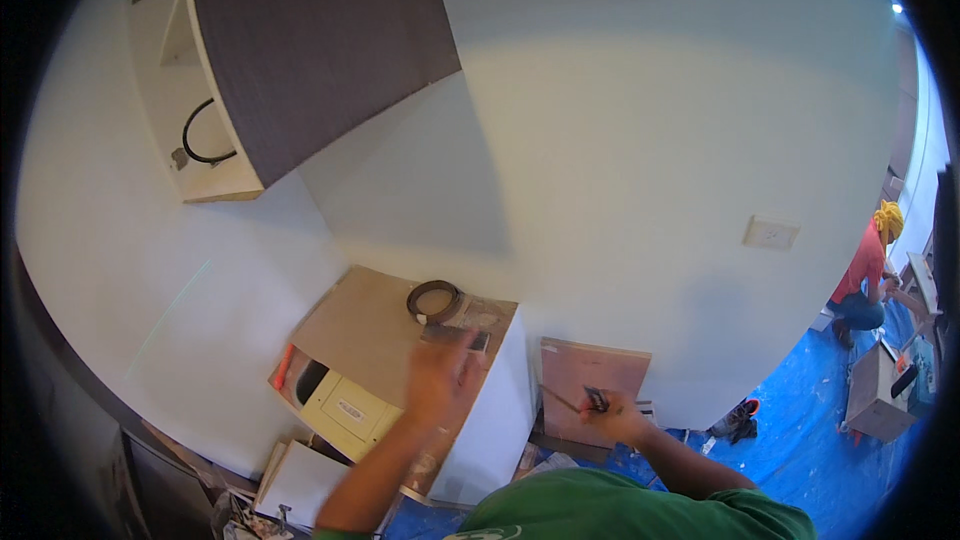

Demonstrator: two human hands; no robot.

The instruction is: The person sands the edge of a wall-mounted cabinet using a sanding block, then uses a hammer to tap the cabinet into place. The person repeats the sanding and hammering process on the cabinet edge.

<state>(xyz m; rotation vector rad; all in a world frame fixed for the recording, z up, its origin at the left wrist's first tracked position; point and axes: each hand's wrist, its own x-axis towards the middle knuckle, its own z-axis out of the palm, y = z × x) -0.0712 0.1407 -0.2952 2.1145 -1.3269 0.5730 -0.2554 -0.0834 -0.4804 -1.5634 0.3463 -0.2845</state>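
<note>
My left hand, blurred, reaches with fingers apart over the right side of the low cabinet top, beside a small dark flat piece that it partly hides. A coiled dark strip lies just behind it. My right hand is closed on a small dark-handled tool with a thin part pointing left, in front of a brown board leaning on the wall. A cream panel shows in the cabinet's front section.
An open wall cabinet hangs upper left. A wall outlet is at right. A co-worker crouches at far right near boxes on blue floor sheeting. Shoes lie by the wall; loose boards stand lower left.
</note>
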